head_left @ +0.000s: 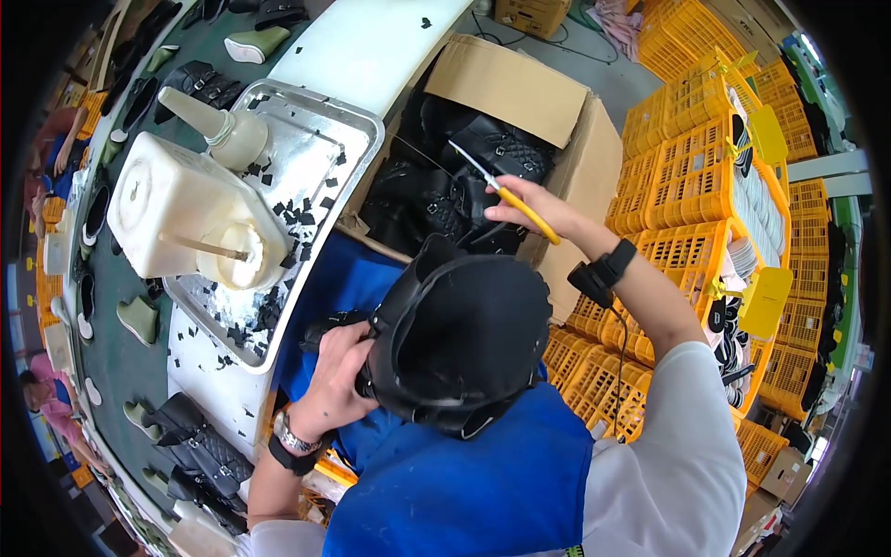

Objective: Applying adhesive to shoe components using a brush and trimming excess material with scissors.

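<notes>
Over blue apron, black leather boot (459,348), left hand (336,371)

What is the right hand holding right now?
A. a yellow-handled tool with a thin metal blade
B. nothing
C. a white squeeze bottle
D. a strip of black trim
A: the right hand grips a yellow-handled tool, raised over the cardboard box, while the left hand holds the black boot.
</notes>
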`<state>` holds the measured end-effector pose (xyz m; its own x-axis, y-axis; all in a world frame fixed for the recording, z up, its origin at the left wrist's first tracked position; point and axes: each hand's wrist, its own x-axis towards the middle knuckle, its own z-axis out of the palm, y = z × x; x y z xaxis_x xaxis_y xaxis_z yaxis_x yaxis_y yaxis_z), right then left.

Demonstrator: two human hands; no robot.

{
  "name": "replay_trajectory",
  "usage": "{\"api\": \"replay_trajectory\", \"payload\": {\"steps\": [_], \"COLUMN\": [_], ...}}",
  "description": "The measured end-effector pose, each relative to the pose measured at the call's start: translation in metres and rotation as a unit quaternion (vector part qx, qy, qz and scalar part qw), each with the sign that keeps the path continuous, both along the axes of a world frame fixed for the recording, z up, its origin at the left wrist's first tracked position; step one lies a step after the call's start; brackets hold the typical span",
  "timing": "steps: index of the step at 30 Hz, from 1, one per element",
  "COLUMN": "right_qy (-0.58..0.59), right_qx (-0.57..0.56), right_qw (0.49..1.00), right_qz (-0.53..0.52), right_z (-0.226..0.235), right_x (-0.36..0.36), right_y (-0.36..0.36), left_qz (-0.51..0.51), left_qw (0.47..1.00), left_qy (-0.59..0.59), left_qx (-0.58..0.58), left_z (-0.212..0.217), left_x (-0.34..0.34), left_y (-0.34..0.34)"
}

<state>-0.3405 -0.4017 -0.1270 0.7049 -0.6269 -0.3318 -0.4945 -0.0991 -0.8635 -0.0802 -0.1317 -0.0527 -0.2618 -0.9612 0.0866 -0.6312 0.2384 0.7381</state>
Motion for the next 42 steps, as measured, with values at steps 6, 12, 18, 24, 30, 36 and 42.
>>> {"api": "replay_trajectory", "payload": {"steps": [6, 12, 18, 24, 30, 36, 42], "right_qy": [-0.144, -0.195, -0.24, -0.102, -0.082, 0.043, 0.041], "right_qx": [0.418, 0.399, 0.476, 0.367, -0.02, -0.169, -0.166], "right_qw": [0.895, 0.893, 0.844, 0.911, 0.993, 0.954, 0.943], "right_qz": [-0.059, -0.073, -0.058, -0.157, 0.08, 0.246, 0.284], "right_z": [-0.014, 0.022, 0.071, 0.107, 0.139, 0.177, 0.17], "right_x": [0.028, 0.042, 0.052, 0.045, -0.013, -0.014, -0.007], "right_y": [0.037, 0.025, -0.004, 0.013, -0.001, 0.009, 0.016], "left_qz": [0.007, 0.003, -0.017, 0.024, 0.018, 0.009, 0.007], "left_qw": [0.998, 0.998, 0.998, 0.999, 0.999, 0.999, 0.999], "left_qy": [0.004, -0.028, -0.038, 0.029, 0.051, 0.045, 0.034], "left_qx": [-0.059, -0.052, -0.036, -0.029, 0.006, -0.015, -0.034], "left_z": [-0.003, 0.01, 0.029, 0.01, 0.014, 0.018, 0.022], "left_x": [-0.002, -0.002, -0.006, -0.003, -0.001, -0.003, -0.004], "left_y": [-0.001, -0.011, -0.037, -0.027, -0.025, -0.026, -0.025]}}
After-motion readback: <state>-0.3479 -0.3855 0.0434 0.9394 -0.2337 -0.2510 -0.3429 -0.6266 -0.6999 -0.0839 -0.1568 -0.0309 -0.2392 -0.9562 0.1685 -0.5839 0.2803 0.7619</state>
